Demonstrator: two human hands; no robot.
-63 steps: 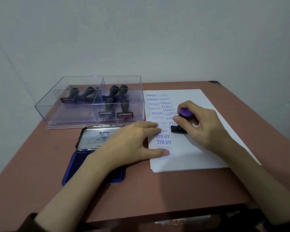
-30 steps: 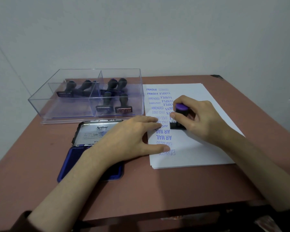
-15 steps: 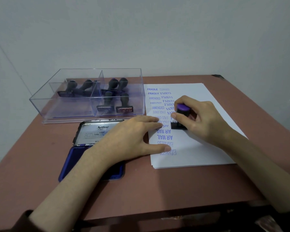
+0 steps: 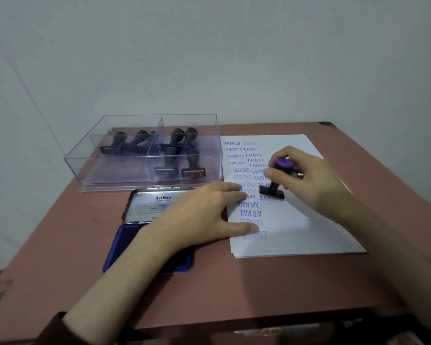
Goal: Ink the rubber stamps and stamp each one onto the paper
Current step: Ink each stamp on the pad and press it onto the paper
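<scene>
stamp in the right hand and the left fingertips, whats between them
Head view: only a strip of paper with blue prints, no other object. The stamp and left hand stay apart.

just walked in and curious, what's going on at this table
A person is stamping. Their right hand grips a purple-topped black rubber stamp, its base down on the white paper sheet among blue prints. The left hand presses flat on the sheet's left edge, beside an open blue ink pad. More dark stamps sit in a clear plastic box.

Bare paper (image 4: 309,232) right of stamp (image 4: 274,189); left hand (image 4: 202,212) on left edge.
</scene>
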